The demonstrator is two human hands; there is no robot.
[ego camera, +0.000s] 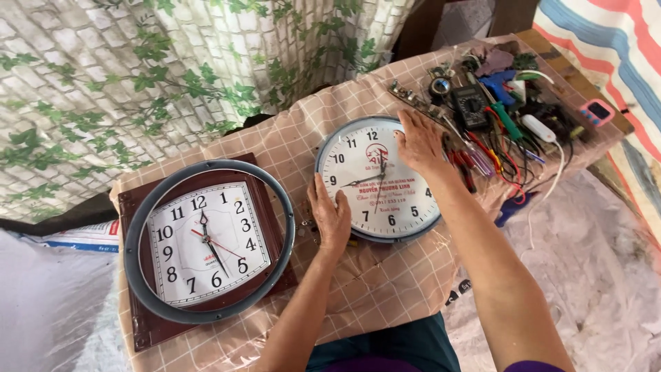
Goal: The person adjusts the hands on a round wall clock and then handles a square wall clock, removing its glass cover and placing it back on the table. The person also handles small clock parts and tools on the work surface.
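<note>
A round white-faced wall clock point(375, 180) with a grey rim lies flat on the checked tablecloth point(289, 145). My left hand point(330, 215) grips its lower left edge, fingers curled on the rim. My right hand point(420, 141) lies flat on the clock's upper right edge, fingers spread over the face. To the left lies a square brown clock point(206, 244) with a white dial, and a loose grey ring point(135, 238) rests on top of it.
A heap of tools point(496, 124) covers the table's right end: a multimeter point(471, 105), screwdrivers, pliers, wires, a white adapter. A pink device point(596, 111) sits at the far right edge. A leaf-patterned curtain hangs behind; plastic sheeting lies on the floor.
</note>
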